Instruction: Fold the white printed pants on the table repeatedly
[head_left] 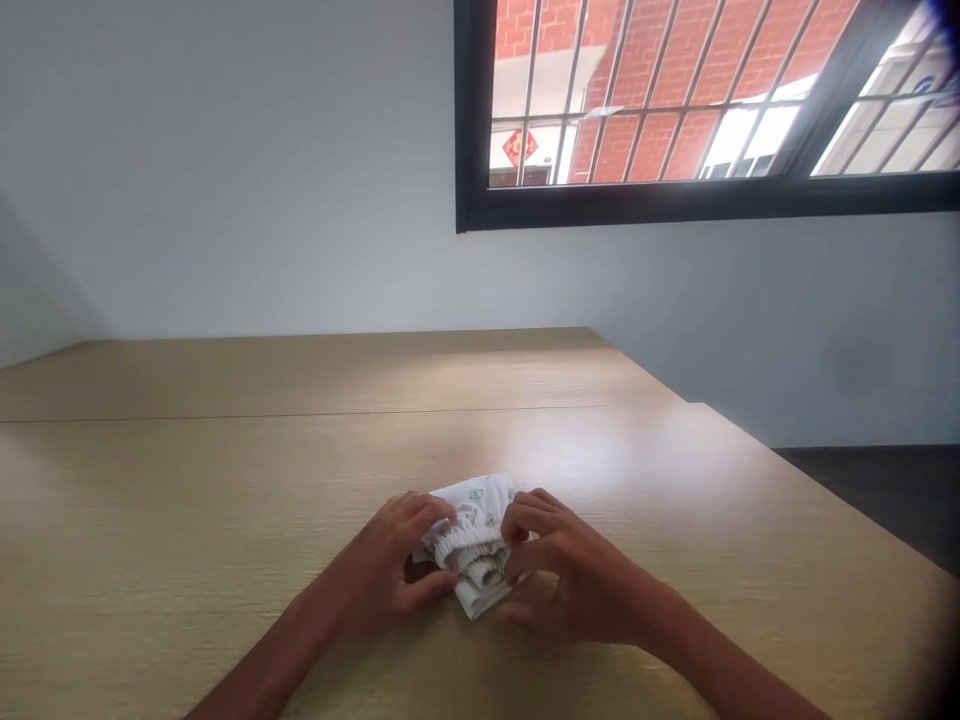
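Note:
A small white garment (480, 548) with a sparse printed pattern and a gathered elastic edge lies folded and bunched on the table near its front. On its left side is my left hand (397, 555), fingers curved over the cloth and thumb at the lower edge. My right hand (555, 565) grips the opposite side with bent fingers, its thumb low beside the cloth. Between the hands, the elastic part is rolled inward in the middle. Parts of both side edges are hidden under my fingers.
The wooden table (225, 480) has a seam across it, and its right edge slants towards me. Behind it rises a pale wall (262, 180) with a dark-framed, barred window (637, 205) at upper right. Dark floor (885, 490) shows beyond the right edge.

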